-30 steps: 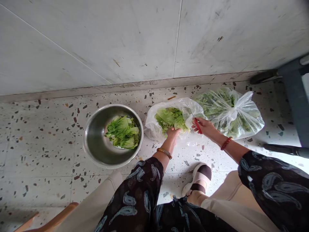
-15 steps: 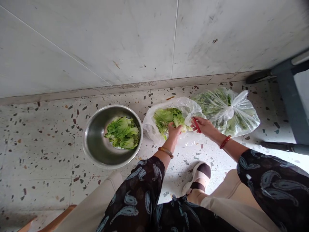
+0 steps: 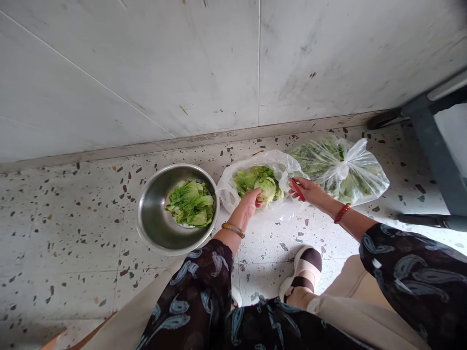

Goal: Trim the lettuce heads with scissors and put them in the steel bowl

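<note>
head | right hand point(image 3: 311, 193) clamped on one knife point(image 3: 298, 190), slanting, tip far-left | left hand point(image 3: 249, 201) clamped on lettuce point(image 3: 269, 187) | two bags point(image 3: 369, 181), one bowl point(image 3: 151, 214)

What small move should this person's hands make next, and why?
I'd probably have the left hand lift the leafy green lettuce a little from the open, translucent plastic bag: that hand is at the lettuce's pale base, while the right hand is occupied with a red-handled, thin-bladed knife.
</note>
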{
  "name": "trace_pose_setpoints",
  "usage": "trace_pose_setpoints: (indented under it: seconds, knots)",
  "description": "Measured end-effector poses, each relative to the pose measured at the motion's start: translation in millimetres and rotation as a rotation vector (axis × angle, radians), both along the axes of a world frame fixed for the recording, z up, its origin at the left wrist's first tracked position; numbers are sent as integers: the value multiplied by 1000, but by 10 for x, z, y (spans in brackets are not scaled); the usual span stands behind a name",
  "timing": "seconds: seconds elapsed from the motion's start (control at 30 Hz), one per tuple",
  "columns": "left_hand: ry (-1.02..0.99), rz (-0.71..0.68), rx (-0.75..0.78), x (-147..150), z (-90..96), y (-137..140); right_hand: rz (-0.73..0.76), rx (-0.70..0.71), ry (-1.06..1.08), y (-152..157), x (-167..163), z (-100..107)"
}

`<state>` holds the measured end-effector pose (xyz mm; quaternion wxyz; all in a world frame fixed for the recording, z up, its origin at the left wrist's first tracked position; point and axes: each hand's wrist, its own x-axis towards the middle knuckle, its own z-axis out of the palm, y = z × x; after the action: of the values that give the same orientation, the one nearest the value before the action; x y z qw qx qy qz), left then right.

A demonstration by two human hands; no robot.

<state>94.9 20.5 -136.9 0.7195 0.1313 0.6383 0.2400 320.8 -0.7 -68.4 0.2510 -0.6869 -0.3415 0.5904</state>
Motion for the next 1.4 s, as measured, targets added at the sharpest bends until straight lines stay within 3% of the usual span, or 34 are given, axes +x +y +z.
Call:
trace_pose_setpoints:
  seconds: [0.17,0.27,0.43,0.63,0.73,0.97,1.13,1.27,1.4]
  knots:
    - [-81,62,-1,-461,312,10,129,58,46,-22,28,20]
    - [-120,101,16,-599,463,0,206,229,-24,-10,-3,30]
    - [-241,111,20,-601,647,-32,333,545,-227,84,-202,203]
    - [-312,2,75,-512,875,-69,634,816,-243,112,-538,483]
    - [-332,-51,105,-517,994,-87,635,737,-213,97,-593,472]
    - [-425,-147,115,-556,1209,-83,242,380,170,75,-513,424]
    - [-252,-136,321,-620,1179,-36,18,254,348,47,-489,466]
    - [-56,-65,489,-650,1094,-33,13,179,374,17,-505,484]
    - [10,-155,587,-573,1087,-106,32,148,307,0,-575,477]
